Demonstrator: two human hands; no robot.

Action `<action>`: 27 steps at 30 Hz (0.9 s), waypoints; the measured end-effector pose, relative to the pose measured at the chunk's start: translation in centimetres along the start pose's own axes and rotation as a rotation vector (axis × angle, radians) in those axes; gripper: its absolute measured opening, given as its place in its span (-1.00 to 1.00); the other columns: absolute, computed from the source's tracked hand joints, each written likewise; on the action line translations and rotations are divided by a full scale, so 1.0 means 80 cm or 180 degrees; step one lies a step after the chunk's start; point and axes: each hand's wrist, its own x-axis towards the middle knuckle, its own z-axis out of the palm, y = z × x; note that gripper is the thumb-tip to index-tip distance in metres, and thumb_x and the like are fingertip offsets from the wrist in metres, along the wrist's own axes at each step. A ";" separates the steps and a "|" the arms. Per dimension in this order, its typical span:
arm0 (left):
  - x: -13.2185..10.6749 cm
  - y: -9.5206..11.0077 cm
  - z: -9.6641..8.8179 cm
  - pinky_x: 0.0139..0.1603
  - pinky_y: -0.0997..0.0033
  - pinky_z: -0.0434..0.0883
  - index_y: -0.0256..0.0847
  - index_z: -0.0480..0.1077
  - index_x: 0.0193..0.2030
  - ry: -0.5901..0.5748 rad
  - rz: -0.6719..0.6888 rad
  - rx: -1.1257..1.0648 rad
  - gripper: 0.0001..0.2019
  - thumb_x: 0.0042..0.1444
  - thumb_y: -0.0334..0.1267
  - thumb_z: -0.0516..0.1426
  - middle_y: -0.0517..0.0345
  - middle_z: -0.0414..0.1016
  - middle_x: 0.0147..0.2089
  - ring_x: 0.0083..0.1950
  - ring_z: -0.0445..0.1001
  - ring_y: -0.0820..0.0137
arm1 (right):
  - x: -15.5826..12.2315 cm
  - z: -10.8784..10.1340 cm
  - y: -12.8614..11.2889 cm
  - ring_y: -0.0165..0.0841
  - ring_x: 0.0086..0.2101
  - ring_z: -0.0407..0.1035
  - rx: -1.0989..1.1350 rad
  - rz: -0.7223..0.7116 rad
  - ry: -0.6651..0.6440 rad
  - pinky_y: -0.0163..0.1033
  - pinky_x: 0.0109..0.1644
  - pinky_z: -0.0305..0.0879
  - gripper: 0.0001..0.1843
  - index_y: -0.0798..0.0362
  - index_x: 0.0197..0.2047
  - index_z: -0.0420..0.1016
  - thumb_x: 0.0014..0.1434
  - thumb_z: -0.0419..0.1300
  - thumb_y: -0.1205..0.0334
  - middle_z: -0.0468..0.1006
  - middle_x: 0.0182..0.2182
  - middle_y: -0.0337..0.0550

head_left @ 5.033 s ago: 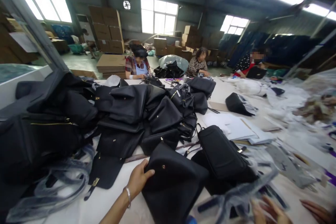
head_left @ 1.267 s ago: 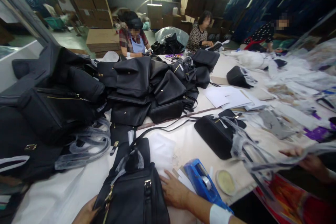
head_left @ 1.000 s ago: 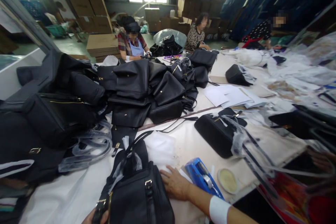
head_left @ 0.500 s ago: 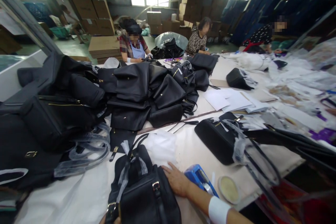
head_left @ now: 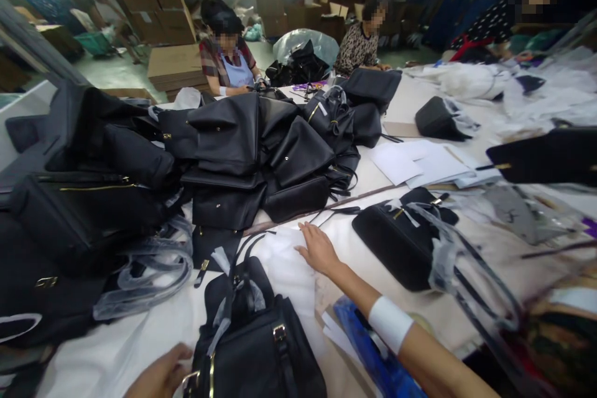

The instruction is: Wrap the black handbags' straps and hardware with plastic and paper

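A black leather bag (head_left: 254, 348) with gold buckles lies in front of me on the white table (head_left: 340, 242). My left hand (head_left: 161, 376) holds its left side near a buckle, fingers curled. My right hand (head_left: 317, 249) stretches forward over a sheet of white tissue paper (head_left: 284, 264), fingers spread and flat, holding nothing. A white band sits on that forearm. Under the forearm lies a blue tape dispenser (head_left: 368, 354).
A heap of black bags (head_left: 242, 149) fills the table's left and middle. Another black bag (head_left: 396, 239) with plastic-wrapped straps lies to the right. White sheets (head_left: 420, 165) lie beyond it. Three people work at the far end. A person at the right holds a black bag (head_left: 545, 155).
My right hand has left the bag's side and reached forward onto the tissue paper. My left hand has come further into view. The person at right has raised a black bag.
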 end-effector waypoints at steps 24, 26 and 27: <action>0.255 0.158 0.127 0.15 0.15 0.25 -0.30 0.33 0.07 -0.0261 0.1095 0.0015 -0.35 -0.23 -0.21 0.33 -0.19 0.45 0.05 0.13 0.37 0.00 | 0.023 0.062 0.014 -0.17 0.16 0.20 0.0920 0.0110 -0.1238 -0.13 0.18 0.13 -0.35 0.19 0.27 0.14 0.25 0.05 -0.03 0.27 0.21 0.15; 0.253 0.156 0.134 0.14 0.16 0.26 -0.29 0.33 0.08 -0.0392 0.1238 -0.0131 -0.38 -0.20 -0.26 0.31 -0.14 0.44 0.04 0.10 0.38 0.04 | 0.017 0.059 0.019 -0.21 0.06 0.32 0.1034 0.0050 -0.1352 -0.18 0.09 0.22 -0.39 0.15 0.24 0.19 0.24 0.07 -0.05 0.39 0.12 0.08; 0.252 0.155 0.136 0.15 0.16 0.25 -0.29 0.31 0.10 -0.0447 0.1292 -0.0200 -0.36 -0.20 -0.27 0.31 -0.13 0.43 0.05 0.11 0.37 0.05 | 0.013 0.057 0.022 -0.22 -0.01 0.38 0.1077 0.0033 -0.1386 -0.20 0.03 0.25 -0.43 0.13 0.20 0.24 0.24 0.07 -0.04 0.47 0.05 0.04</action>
